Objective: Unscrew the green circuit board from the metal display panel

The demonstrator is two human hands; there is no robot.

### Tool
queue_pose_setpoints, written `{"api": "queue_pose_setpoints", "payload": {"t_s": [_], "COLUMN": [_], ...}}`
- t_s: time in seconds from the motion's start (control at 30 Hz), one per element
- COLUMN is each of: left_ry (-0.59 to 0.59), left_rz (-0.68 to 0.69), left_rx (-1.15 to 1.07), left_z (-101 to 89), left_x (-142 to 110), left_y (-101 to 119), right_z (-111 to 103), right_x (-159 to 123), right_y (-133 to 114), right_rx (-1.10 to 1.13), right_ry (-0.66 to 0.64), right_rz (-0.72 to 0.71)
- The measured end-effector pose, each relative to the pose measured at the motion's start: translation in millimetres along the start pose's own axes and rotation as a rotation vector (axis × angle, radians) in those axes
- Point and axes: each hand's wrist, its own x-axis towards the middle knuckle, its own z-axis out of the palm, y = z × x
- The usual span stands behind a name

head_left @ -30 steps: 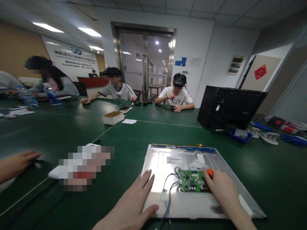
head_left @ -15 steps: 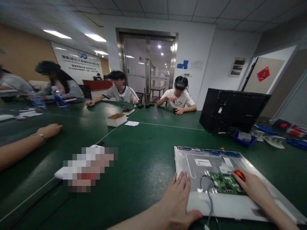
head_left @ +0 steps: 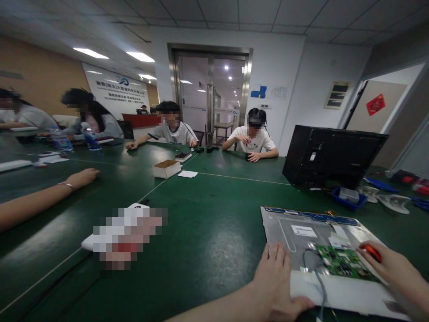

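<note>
A flat LCD panel (head_left: 308, 286) lies back side up at the table's right front, with a green circuit board (head_left: 345, 261) on it. Grey cables (head_left: 320, 281) run from the board over the panel's near edge. My left hand (head_left: 276, 277) rests flat on the panel's left edge, fingers stretched out and thumb apart. Beside the board's right end, my right hand (head_left: 389, 264) is closed round a tool with an orange handle (head_left: 372, 252). The tool's working end is hidden by the fingers.
A black monitor (head_left: 335, 156) stands behind the panel, near a blue tray (head_left: 348, 197). Further left are an open cardboard box (head_left: 166, 169), a white power strip (head_left: 89, 242) and another person's arm (head_left: 43, 199). Several people sit around the green table (head_left: 201, 223).
The panel has shifted right along the table, and both my hands have gone right with it. The whole view has also swung slightly.
</note>
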Motion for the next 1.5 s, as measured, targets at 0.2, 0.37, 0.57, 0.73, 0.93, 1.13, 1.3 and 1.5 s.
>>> {"api": "queue_pose_setpoints", "payload": {"t_s": [0.2,0.37,0.57,0.73,0.93,1.13,1.3,1.5], "left_ry": [0.017,0.023,0.008,0.014,0.01,0.011,0.009,0.019], "left_rz": [0.005,0.017,0.013,0.019,0.018,0.018,0.024,0.029], "left_rx": [0.02,0.055,0.054,0.045,0.039,0.018,-0.003,0.026], "left_z": [3.6,6.4,2.6,1.7,3.8,2.1,1.5,4.7], "left_x": [13.4,17.6,15.5,15.4,17.5,16.1,15.3,17.4], "left_y": [7.0,5.4,7.5,8.0,6.6,7.4,7.7,6.3], "right_z": [-10.0,-11.1,-4.6,-3.5,-10.2,-7.9,-8.7,-16.6], "right_x": [-18.8,-23.0,-20.7,-12.4,-15.1,-4.9,4.4,-2.7], "right_y": [37.6,57.9,61.6,54.8,34.3,40.8,48.1,39.4], "right_rx": [0.081,0.171,0.138,-0.019,-0.096,-0.129,-0.065,-0.042], "right_ry": [-0.177,-0.243,-0.189,-0.183,-0.175,-0.2,-0.229,-0.252], "right_rz": [-0.066,-0.014,-0.077,-0.198,-0.205,-0.189,-0.143,-0.146]}}
